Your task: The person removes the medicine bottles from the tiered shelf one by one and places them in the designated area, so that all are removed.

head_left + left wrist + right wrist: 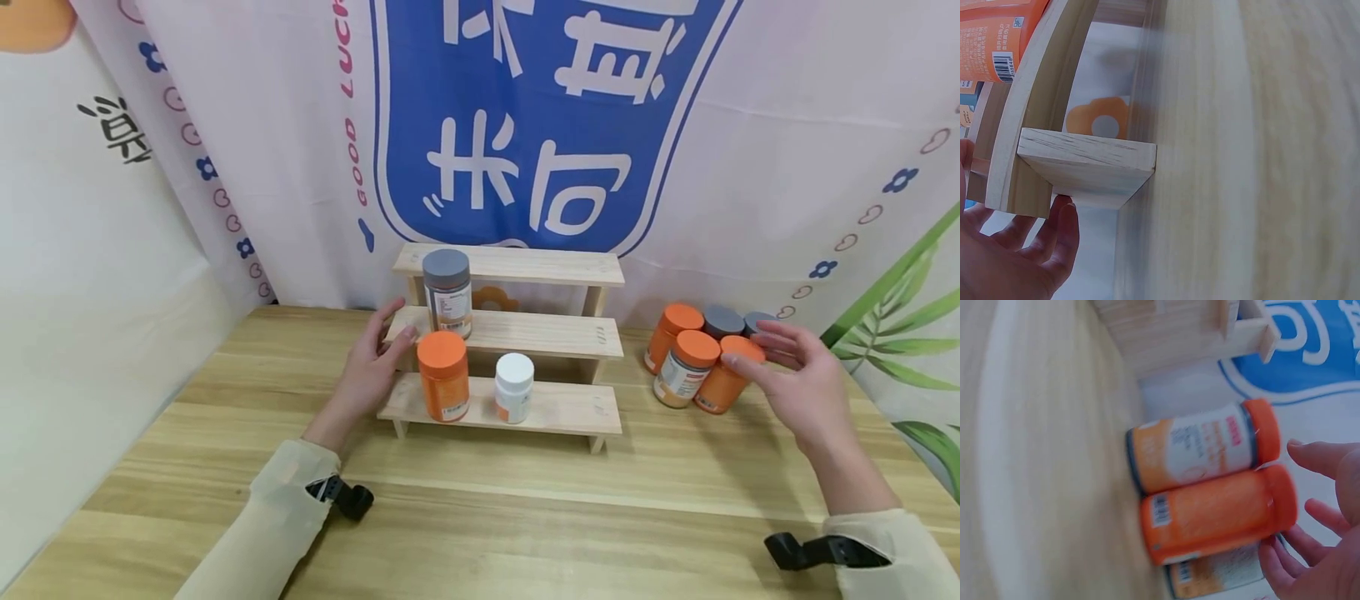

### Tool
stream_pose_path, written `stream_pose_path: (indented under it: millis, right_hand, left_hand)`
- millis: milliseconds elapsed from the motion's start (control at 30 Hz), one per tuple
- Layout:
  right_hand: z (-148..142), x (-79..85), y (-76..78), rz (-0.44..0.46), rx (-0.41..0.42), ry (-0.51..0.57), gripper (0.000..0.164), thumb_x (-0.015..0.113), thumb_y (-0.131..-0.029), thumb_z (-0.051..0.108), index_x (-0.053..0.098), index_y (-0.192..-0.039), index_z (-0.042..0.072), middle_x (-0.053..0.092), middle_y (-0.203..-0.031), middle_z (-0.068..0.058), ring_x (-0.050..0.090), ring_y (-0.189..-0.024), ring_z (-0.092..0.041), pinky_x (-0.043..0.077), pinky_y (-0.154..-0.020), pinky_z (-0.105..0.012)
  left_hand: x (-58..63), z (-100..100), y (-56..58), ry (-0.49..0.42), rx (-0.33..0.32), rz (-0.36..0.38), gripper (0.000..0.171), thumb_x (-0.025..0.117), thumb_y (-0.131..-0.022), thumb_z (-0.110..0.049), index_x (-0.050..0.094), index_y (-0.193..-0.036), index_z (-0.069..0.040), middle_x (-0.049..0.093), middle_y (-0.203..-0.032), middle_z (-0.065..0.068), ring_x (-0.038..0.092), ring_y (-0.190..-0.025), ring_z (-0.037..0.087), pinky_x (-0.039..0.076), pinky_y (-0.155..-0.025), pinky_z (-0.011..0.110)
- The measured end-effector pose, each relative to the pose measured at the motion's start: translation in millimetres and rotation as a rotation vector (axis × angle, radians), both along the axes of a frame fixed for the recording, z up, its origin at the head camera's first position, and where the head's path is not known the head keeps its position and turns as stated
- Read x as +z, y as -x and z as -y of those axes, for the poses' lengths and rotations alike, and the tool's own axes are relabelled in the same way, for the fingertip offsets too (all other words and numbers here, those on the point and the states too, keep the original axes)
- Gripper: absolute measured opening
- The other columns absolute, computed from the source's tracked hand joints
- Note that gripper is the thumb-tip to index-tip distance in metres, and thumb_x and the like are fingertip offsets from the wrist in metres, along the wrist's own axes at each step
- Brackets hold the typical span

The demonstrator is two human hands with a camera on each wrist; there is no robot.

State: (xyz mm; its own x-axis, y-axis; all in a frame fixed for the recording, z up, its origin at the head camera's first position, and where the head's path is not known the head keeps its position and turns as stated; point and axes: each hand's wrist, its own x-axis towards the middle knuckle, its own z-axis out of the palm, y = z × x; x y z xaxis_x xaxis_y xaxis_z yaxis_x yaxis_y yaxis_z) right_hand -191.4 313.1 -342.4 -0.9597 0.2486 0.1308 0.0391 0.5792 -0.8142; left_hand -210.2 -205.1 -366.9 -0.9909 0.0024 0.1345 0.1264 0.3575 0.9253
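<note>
A three-tier wooden shelf (566,333) stands on the table. At its left end rests my left hand (367,367), thumb beside the middle tier and fingertips (1066,231) by the lowest tier's leg. An orange jar (444,377) and a small white bottle (514,388) stand on the lowest tier; a grey-lidded jar (448,293) is on the middle one. To the right, my right hand (810,383) hovers with spread fingers round the lid of an orange jar (1222,512) in a cluster. Beside that jar stands an orange-lidded jar with a white label (1197,450).
Behind these two jars stand another orange jar (675,329) and grey-lidded jars (723,320). A white cloth printed with a blue panel (480,100) hangs behind the shelf. The wood-grain table (480,533) extends in front of it.
</note>
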Motion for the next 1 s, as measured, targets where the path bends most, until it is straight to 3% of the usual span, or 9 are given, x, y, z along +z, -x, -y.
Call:
stream_pose_path:
  millis: [100, 167, 333, 500, 733, 900, 1000]
  right_hand:
    - [7.5, 11.5, -3.6, -0.043, -0.034, -0.01, 0.078, 0.077, -0.095, 0.048, 0.044, -0.162, 0.025, 0.056, -0.147, -0.003, 0.049, -0.121, -0.005, 0.045, -0.086, -0.005]
    - [11.8, 19.7, -6.6, -0.068, -0.057, -0.003, 0.076, 0.078, -0.095, 0.048, 0.046, -0.16, 0.029, 0.058, -0.144, 0.005, 0.05, -0.124, -0.005, 0.043, -0.09, -0.005]
    - [24.9, 36.8, -14.5, -0.132, -0.046, 0.045, 0.07, 0.081, -0.094, 0.042, 0.05, -0.156, 0.033, 0.057, -0.131, 0.024, 0.052, -0.118, -0.002, 0.044, -0.086, -0.001]
    - [48.4, 43.5, -19.8, -0.206, 0.079, 0.061, 0.064, 0.081, -0.096, 0.032, 0.054, -0.154, 0.027, 0.062, -0.134, 0.015, 0.057, -0.117, 0.0, 0.048, -0.087, -0.001]
    - [94.3, 43.3, -14.6, -0.268, 0.239, 0.05, 0.058, 0.08, -0.097, 0.028, 0.058, -0.149, 0.015, 0.066, -0.137, -0.006, 0.06, -0.118, -0.002, 0.047, -0.096, -0.006]
    - [122.6, 46.2, -8.3, -0.261, 0.339, 0.093, 0.058, 0.08, -0.097, 0.029, 0.059, -0.148, 0.014, 0.067, -0.138, -0.011, 0.063, -0.116, -0.003, 0.05, -0.094, -0.008]
    - [140.8, 49.4, -4.1, -0.228, 0.396, 0.124, 0.059, 0.08, -0.097, 0.031, 0.058, -0.149, 0.015, 0.068, -0.139, -0.009, 0.064, -0.122, -0.012, 0.052, -0.098, -0.016]
  left_hand:
    - [0.4, -0.4, -0.4, -0.006, 0.005, 0.012, 0.062, 0.05, -0.113, -0.038, 0.027, -0.169, -0.024, 0.025, -0.176, 0.018, 0.036, -0.157, 0.041, 0.031, -0.128, 0.06]
    - [0.4, -0.7, -0.5, -0.004, 0.006, 0.014, 0.063, 0.051, -0.113, -0.039, 0.027, -0.169, -0.024, 0.026, -0.175, 0.019, 0.038, -0.156, 0.041, 0.032, -0.128, 0.06]
    - [-0.6, -2.1, -0.1, -0.008, -0.001, 0.011, 0.063, 0.051, -0.113, -0.039, 0.027, -0.169, -0.026, 0.028, -0.174, 0.02, 0.041, -0.154, 0.042, 0.033, -0.127, 0.06]
    - [-2.6, -2.4, 1.5, -0.022, -0.003, 0.01, 0.062, 0.051, -0.113, -0.038, 0.028, -0.169, -0.028, 0.033, -0.172, 0.021, 0.045, -0.151, 0.041, 0.035, -0.126, 0.059]
    - [-3.9, -1.7, 1.1, -0.03, 0.004, 0.025, 0.062, 0.052, -0.112, -0.039, 0.028, -0.168, -0.029, 0.031, -0.173, 0.02, 0.046, -0.149, 0.042, 0.037, -0.124, 0.06]
    - [-0.9, -2.0, -0.1, -0.029, 0.001, 0.026, 0.062, 0.051, -0.113, -0.039, 0.027, -0.169, -0.03, 0.034, -0.172, 0.02, 0.046, -0.149, 0.041, 0.037, -0.124, 0.06]
    - [0.5, -1.6, -0.6, -0.029, 0.001, 0.029, 0.063, 0.051, -0.112, -0.039, 0.026, -0.169, -0.029, 0.033, -0.172, 0.02, 0.047, -0.148, 0.041, 0.037, -0.124, 0.06]
